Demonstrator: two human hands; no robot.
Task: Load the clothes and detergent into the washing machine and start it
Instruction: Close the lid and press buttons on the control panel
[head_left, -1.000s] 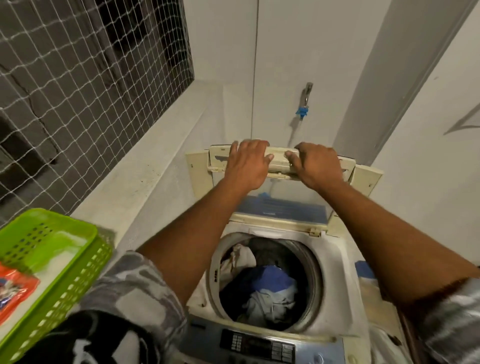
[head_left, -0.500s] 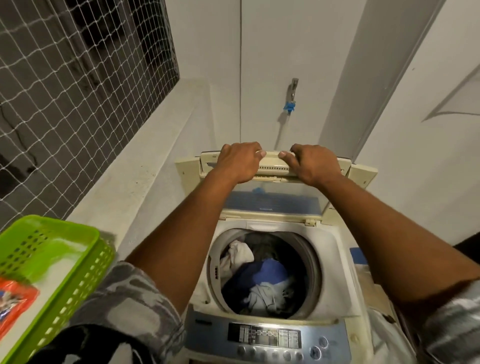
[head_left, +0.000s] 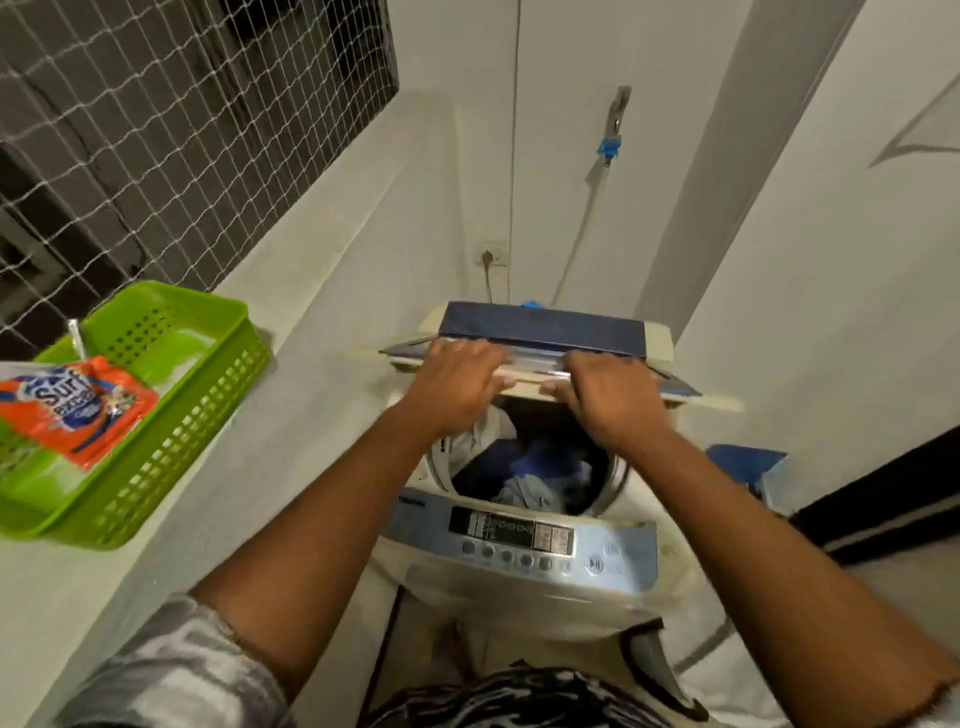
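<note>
A top-loading washing machine stands in front of me, its folding lid half lowered over the drum. My left hand and my right hand both grip the lid's front edge, side by side. Under the lid, blue and pale clothes lie in the drum. The control panel with its buttons faces me. An orange detergent packet lies in a green basket on the ledge to the left.
A concrete ledge runs along the left under a netted window. A tap with a hose and a wall socket sit behind the machine. A blue object lies to the machine's right.
Both hands have pulled the lid forward and down, so it now folds over the back of the drum. My view has drawn back; the basket and the detergent packet show more fully.
</note>
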